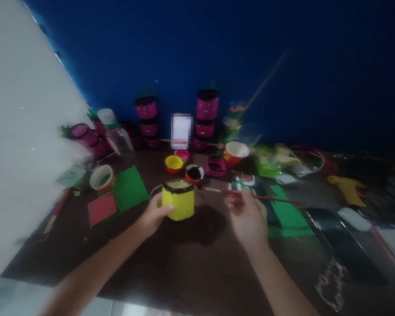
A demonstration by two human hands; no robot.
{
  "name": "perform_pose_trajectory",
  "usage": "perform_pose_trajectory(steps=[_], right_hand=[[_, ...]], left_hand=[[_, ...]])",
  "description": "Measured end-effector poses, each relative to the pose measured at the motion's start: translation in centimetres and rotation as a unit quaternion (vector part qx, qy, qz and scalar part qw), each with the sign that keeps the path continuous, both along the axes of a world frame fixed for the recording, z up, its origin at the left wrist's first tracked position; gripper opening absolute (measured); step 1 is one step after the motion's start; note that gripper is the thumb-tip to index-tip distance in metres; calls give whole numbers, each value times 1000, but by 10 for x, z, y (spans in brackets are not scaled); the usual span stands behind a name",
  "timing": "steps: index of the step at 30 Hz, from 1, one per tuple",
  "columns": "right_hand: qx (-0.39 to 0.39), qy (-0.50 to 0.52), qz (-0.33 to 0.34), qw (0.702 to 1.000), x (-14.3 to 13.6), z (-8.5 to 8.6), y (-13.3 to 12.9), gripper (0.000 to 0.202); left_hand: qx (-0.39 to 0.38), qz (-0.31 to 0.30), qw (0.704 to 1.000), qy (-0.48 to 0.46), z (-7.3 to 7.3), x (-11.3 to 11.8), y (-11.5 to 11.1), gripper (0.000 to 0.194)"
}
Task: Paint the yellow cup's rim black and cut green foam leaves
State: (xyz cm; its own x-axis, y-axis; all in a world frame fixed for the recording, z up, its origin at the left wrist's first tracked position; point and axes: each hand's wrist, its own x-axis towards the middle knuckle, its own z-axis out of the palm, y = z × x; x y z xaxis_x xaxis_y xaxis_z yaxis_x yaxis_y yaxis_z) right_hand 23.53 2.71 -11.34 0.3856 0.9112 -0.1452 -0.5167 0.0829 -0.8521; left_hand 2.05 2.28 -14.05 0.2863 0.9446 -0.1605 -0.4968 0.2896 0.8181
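My left hand (pixel 154 215) is closed around the side of a yellow-painted cup (pixel 178 206) with a black band along its top rim. In my right hand (pixel 248 215) is a thin red paintbrush (pixel 266 198), pinched near its middle. The brush's tip points left, close to the yellow cup's black rim; whether they touch I cannot tell. Just behind the yellow cup stands a small cup of black paint (pixel 194 174). A cup of yellow paint (pixel 174 163) and a pink one (pixel 182 155) are beyond it.
Stacked purple-and-black cup figures (pixel 207 107) line the blue wall. At left are a plastic bottle (pixel 118 136), a paper cup (pixel 102 177) and green paper (pixel 130 188). At right lie a phone (pixel 342 239), a yellow glue gun (pixel 349 188) and a bracelet (pixel 331 285).
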Motion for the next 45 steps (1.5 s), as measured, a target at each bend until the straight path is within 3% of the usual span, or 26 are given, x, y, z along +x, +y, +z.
perform_pose_trajectory(steps=[9,17,24,33,40,45], right_hand=[[-1,-19,70,997,-13,-1,-7,30],[1,43,9,999,3,-2,6,30],[-32,80,80,993,-11,0,-3,27],[-32,77,122,989,-18,0,-8,26],[-37,87,93,991,-16,-2,-7,25],[-28,80,90,992,-15,-1,-6,26]], left_hand=[[-11,-4,1000,21,-5,1,-2,59],[-6,-68,996,-59,-15,-16,5,58],[5,-117,990,-75,-30,-21,3,68],[-23,-159,983,-85,-21,-18,3,62],[-28,-143,984,-104,-22,-18,1,59],[-13,-148,985,-87,-21,-17,2,68]])
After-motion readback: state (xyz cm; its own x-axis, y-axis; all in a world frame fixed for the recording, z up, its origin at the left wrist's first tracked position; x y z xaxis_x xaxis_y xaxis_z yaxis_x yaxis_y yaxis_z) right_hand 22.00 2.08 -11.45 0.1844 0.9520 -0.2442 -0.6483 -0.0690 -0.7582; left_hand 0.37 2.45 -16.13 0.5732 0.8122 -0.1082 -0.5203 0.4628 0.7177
